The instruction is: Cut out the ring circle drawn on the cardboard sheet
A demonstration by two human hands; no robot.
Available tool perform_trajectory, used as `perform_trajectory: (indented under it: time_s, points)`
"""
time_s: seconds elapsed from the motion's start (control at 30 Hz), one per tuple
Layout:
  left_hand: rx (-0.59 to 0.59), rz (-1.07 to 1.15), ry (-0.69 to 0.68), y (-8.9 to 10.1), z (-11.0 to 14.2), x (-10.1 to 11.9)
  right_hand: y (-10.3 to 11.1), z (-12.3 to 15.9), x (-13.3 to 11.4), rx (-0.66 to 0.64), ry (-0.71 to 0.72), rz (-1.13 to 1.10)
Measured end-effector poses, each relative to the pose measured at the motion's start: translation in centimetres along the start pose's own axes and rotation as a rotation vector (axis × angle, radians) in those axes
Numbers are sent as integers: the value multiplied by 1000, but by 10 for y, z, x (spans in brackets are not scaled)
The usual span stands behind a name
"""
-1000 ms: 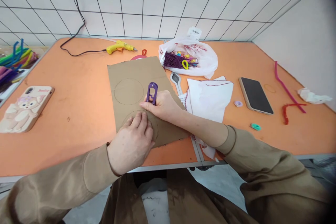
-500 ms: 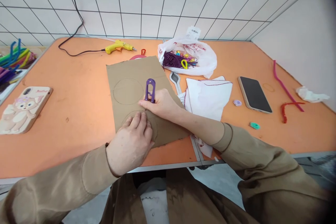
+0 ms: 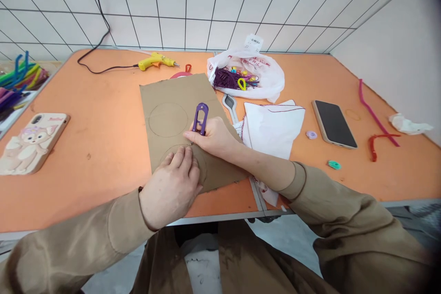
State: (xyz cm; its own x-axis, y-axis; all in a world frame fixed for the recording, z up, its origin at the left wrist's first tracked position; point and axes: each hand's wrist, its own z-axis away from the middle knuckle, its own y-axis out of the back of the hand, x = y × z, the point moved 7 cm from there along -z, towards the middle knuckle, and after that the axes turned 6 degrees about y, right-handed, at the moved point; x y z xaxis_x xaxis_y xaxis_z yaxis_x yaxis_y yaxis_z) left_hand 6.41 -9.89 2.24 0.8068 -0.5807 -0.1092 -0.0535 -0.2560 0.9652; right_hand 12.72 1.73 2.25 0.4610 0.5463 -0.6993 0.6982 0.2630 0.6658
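A brown cardboard sheet (image 3: 203, 101) lies on the orange table, marked with two drawn circles. My left hand (image 3: 174, 188) rests flat over the lower circle, fingers stretched out and pressing the board. Just to the upper right, my right hand (image 3: 217, 138) is closed around a purple utility knife (image 3: 200, 117). The knife's looped handle end sticks up above the fist, leaning slightly right. Its lower end is hidden by my fingers, close to the lower circle's top edge and my left fingertips.
A yellow glue gun (image 3: 156, 61) with a black cord lies behind. White plastic bag (image 3: 272, 76), grey spoon-like tool (image 3: 230, 104) and white cloth (image 3: 272, 126) sit right of the board. Phones lie at left (image 3: 34, 144) and right (image 3: 334, 124). Pipe cleaners (image 3: 377, 112) lie far right.
The knife's handle has tipped a little to the right, and my right hand has shifted very slightly the same way. My left hand and the cardboard stay in place.
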Motion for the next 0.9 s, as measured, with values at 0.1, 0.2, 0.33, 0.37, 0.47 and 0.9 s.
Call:
perform_trajectory:
  time_s: [0.1, 0.2, 0.33, 0.37, 0.47, 0.9]
  points:
    - [-2, 0, -3, 0, 0, 0, 0, 1, 0, 10, 5, 0]
    - [0, 5, -4, 0, 0, 0, 0, 2, 0, 15, 12, 9]
    - [8, 19, -3, 1, 0, 0, -2, 2, -1, 9, 33, 35]
    - [6, 24, -2, 1, 0, 0, -3, 2, -2, 2, 41, 44]
    - [-8, 31, 0, 1, -1, -1, -7, 1, -2, -22, 56, 70]
    - [13, 10, -6, 0, 0, 0, 1, 5, 3, 52, 22, -51]
